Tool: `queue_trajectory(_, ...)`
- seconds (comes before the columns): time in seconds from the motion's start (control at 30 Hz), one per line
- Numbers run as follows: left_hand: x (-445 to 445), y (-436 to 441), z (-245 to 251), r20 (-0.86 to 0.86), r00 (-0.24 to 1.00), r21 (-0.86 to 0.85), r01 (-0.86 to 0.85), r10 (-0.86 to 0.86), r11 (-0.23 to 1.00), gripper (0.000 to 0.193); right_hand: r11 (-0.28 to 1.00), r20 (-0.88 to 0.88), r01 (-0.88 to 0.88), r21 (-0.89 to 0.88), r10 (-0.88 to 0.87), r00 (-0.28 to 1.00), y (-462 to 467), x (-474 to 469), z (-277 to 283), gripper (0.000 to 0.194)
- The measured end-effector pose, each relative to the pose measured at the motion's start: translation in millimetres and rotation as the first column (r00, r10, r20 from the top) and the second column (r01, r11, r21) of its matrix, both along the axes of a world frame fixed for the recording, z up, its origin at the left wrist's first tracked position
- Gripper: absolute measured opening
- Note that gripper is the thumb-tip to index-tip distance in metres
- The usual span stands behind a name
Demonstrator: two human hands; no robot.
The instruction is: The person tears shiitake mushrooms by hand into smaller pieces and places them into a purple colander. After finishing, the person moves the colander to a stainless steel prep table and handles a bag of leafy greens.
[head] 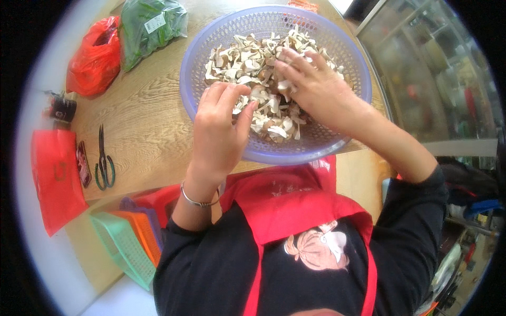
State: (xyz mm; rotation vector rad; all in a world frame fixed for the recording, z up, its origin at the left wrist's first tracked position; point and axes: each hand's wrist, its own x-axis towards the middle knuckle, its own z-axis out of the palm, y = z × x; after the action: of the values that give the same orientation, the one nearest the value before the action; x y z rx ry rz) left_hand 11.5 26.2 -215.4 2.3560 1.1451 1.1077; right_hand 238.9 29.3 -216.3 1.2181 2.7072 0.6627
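A large purple plastic colander (189, 85) holds a heap of cut mushroom pieces (245, 65), pale cream with some brown caps. My left hand (221, 114) reaches over the colander's near left rim. Its thumb and index finger are apart at the edge of the heap, and I see nothing held between them. On the right, my right hand (316, 87) lies over the mushrooms with spread fingers touching them. What is under its palm is partly hidden. A metal bangle (199, 202) circles my left wrist.
Scissors (103, 168), a phone (83, 164) and a red packet (57, 177) lie left on the wooden table (146, 130). Behind are a red plastic bag (95, 59) and bagged greens (152, 35). Stacked plastic baskets (122, 241) stand below the edge; a glass-fronted cabinet (435, 79) is right.
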Motion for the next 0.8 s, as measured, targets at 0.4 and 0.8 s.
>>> queue_trajectory(0.4, -33.2, -3.2, 41.7, 0.096, 0.977, -0.13, 0.203, -0.192, 0.97, 0.025, 0.92, -0.668, -0.172, -0.352, -0.118, 0.735, -4.6, -4.1, 67.1, 0.023)
queue_trajectory(0.8, -23.6, -14.5, 60.5, 0.304, 0.902, -0.218, 0.38, -0.307, 0.899, 0.034, 0.862, -0.77, -0.295, -0.413, -0.157, 0.618, -31.6, -6.5, 84.4, 0.048)
